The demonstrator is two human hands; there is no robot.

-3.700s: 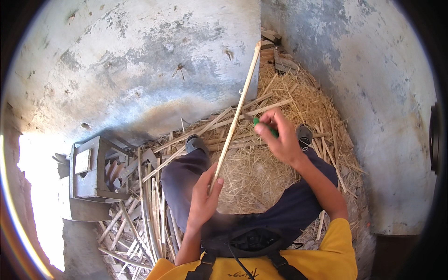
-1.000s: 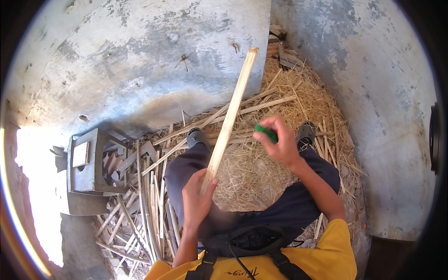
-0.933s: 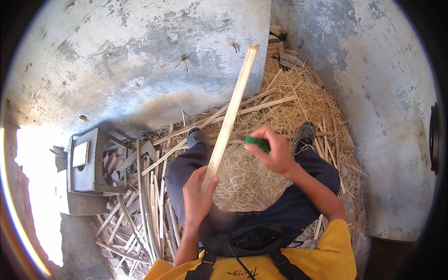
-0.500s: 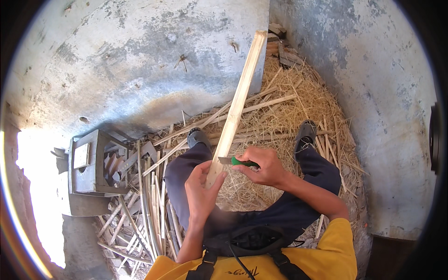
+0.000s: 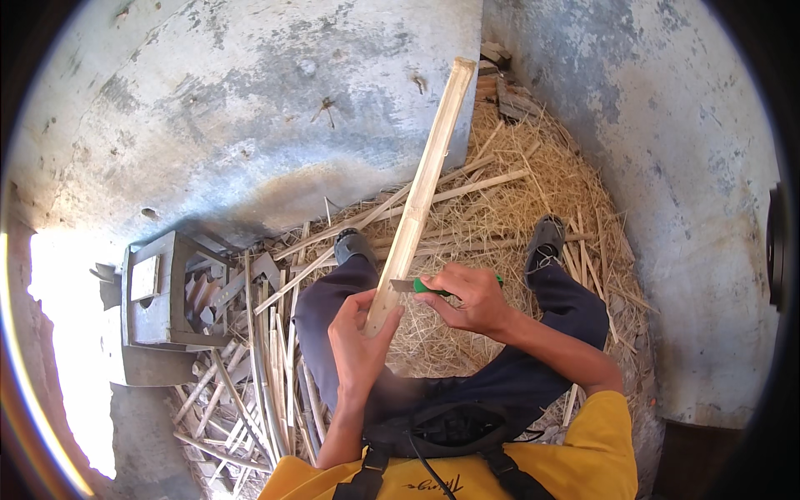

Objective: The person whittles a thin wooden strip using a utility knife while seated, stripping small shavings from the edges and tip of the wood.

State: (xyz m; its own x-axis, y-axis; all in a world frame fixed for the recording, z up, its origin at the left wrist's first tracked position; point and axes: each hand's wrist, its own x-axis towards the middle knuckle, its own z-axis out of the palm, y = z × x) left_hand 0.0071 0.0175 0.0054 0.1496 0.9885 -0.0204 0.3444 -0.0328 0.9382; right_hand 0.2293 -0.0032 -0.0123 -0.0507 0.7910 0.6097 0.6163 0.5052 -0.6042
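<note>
Bamboo slat (image 5: 421,187), pale and long, stands tilted in the middle of the view, its lower end at the person's lap and its upper end leaning away toward the grey concrete wall (image 5: 250,108). Left hand (image 5: 360,343) is clenched around the lower end of the slat, thumb on the near face, fingers wrapped behind. Right hand (image 5: 471,298) is clenched on the green handle of a knife (image 5: 417,286); the short blade points left and touches the right edge of the slat just above the left hand's grip. Both forearms enter from the lower edge of the view.

Below the hands, the person's legs in dark trousers (image 5: 333,308) extend forward, knees apart, with the slat rising between them. Left shoe (image 5: 353,245) and right shoe (image 5: 546,237), both grey, rest on the ground near the far end of the legs. A yellow shirt (image 5: 575,454) and black chest straps (image 5: 433,433) show at the bottom edge.

Straw-like shavings (image 5: 517,208) cover the floor under and beyond the legs, heaped toward the corner where the two walls meet. Several long split sticks (image 5: 433,196) lie across the shavings behind the slat. To the person's left, a pile of thin bamboo strips (image 5: 250,367) lies on the floor, just beside the left leg. Farther left stands a hollow concrete block (image 5: 162,292), with scrap pieces leaning in its opening.
</note>
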